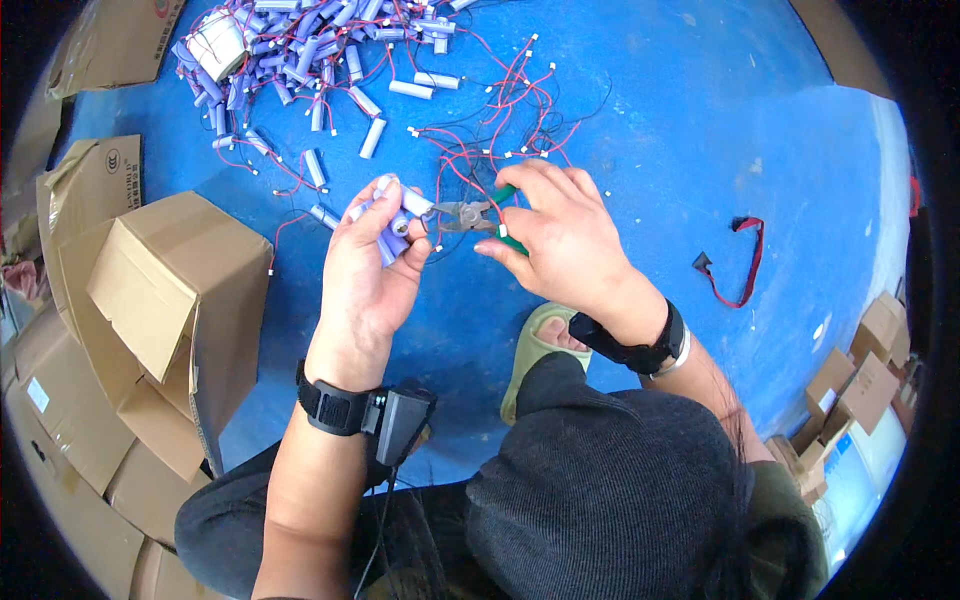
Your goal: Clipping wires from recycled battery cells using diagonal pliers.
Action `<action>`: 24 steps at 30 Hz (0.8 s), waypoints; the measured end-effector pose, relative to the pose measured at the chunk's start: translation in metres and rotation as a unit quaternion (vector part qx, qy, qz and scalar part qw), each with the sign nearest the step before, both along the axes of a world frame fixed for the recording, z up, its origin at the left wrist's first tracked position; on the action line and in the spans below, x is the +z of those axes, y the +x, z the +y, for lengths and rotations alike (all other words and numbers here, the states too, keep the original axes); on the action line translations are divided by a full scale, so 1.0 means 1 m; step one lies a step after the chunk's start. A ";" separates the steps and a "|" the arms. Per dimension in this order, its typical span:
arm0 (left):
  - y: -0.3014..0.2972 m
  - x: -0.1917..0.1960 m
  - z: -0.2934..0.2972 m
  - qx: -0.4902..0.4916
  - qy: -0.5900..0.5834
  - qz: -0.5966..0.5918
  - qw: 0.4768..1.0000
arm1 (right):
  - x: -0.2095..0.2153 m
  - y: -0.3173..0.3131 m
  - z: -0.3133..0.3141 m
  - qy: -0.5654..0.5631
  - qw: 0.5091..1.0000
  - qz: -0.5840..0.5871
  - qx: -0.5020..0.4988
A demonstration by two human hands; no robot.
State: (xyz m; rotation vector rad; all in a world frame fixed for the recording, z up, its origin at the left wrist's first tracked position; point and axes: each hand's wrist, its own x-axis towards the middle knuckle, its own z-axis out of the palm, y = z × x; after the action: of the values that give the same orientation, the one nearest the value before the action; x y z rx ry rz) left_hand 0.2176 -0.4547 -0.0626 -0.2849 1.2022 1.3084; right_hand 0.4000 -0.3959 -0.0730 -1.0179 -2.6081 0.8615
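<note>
My left hand (362,270) is closed around several purple cylindrical battery cells (392,240), their ends pointing in different directions. In my right hand (575,235) is a pair of cutting pliers (466,215) with green handles, the fingers curled over them. The jaws point left and meet the end of one light-coloured cell (416,202) at my left fingertips. Whether they grip a wire there is too small to tell. Just beyond the pliers, red and black wires with small white connectors (530,100) lie tangled on the blue floor.
A large heap of purple cells with wires (300,65) covers the far left floor, with a white roll-like object (216,45) on it. An open cardboard box (215,290) stands left of my arm. A dark red strap (752,270) lies at right; more boxes (865,390) stand beyond it.
</note>
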 end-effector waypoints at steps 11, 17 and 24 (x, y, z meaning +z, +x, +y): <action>0.009 0.009 0.004 -0.002 -0.043 -0.002 0.999 | -0.001 -0.006 -0.002 0.150 0.988 -0.012 -0.022; 0.015 0.012 0.008 0.019 -0.111 -0.063 0.992 | -0.012 -0.002 0.005 0.276 0.960 0.023 -0.037; 0.015 0.003 -0.003 -0.157 0.029 0.281 0.946 | -0.016 0.000 0.005 0.097 0.995 0.022 -0.026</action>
State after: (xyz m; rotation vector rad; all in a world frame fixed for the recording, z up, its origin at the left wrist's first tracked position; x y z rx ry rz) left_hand 0.2325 -0.4574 -0.0600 0.3405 1.6039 1.1699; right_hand 0.4003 -0.3904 -0.0892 -0.9965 -2.5567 0.5964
